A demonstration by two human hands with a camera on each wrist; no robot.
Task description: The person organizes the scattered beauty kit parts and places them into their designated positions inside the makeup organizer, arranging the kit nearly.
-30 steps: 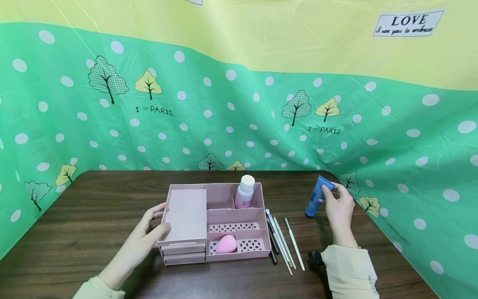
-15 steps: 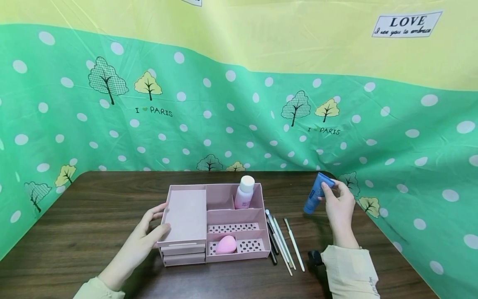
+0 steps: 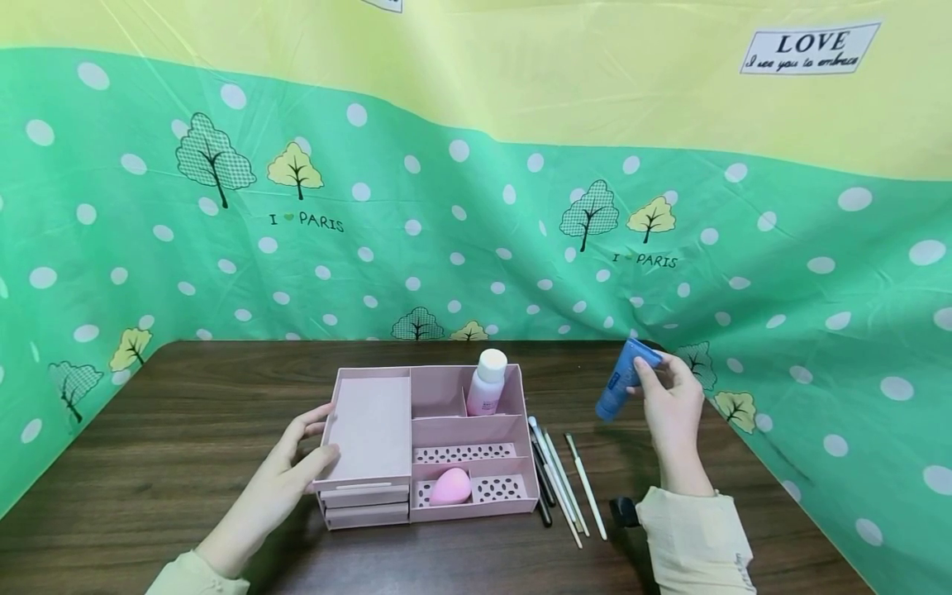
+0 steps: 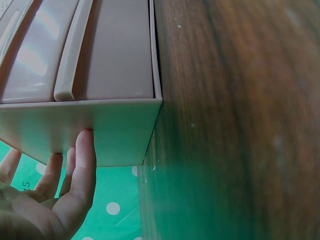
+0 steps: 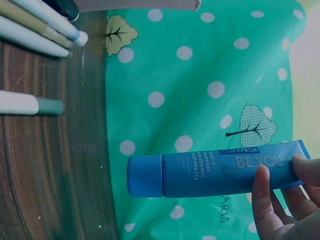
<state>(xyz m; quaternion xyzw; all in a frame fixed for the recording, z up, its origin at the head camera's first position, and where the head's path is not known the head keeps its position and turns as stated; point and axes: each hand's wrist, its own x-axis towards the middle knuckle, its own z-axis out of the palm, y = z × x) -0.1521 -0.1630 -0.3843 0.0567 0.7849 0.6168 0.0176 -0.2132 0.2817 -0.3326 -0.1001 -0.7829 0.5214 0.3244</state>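
My right hand (image 3: 675, 409) pinches a blue toothpaste tube (image 5: 210, 172) near its flat crimped end. The tube tilts with its blue cap down, held above the table right of the brushes. A pale pink makeup organizer (image 3: 370, 426) with small drawers stands on the table. My left hand (image 3: 286, 463) touches its left side; in the left wrist view the fingers (image 4: 86, 160) lie fairly straight against that wall. Inside the organizer, a white-capped bottle (image 3: 487, 384) stands in the back right compartment and a pink makeup sponge (image 3: 450, 486) lies in a front one.
Several makeup brushes (image 3: 559, 479) lie beside the organizer's right side, with one pale brush (image 3: 587, 487) a little apart. The dark wooden table (image 3: 186, 413) meets a green and yellow patterned cloth (image 3: 446, 248) at the back and right.
My right hand has raised the toothpaste tube and carried it slightly left, tilting it more. My left hand and the organizer have stayed in place.
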